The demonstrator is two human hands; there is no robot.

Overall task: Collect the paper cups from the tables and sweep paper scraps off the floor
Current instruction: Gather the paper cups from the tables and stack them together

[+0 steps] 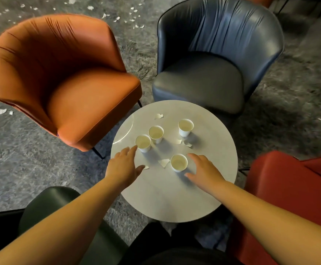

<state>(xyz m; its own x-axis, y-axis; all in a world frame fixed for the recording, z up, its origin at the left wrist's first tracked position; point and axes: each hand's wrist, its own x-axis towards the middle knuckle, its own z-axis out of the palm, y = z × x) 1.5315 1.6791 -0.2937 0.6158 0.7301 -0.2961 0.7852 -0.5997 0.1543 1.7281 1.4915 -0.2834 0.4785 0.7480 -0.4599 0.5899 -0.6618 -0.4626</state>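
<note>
Head view: chairs [64, 77] ring table [175, 197]; scraps [164, 162] between cups [179, 162]

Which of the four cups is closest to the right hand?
The nearest paper cup, standing alone just left of the right hand; the other three stand farther back.

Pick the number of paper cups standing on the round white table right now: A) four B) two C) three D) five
A: four upright paper cups stand on the round white table: one far right, one in the middle, one by the left hand, one by the right hand.
</note>
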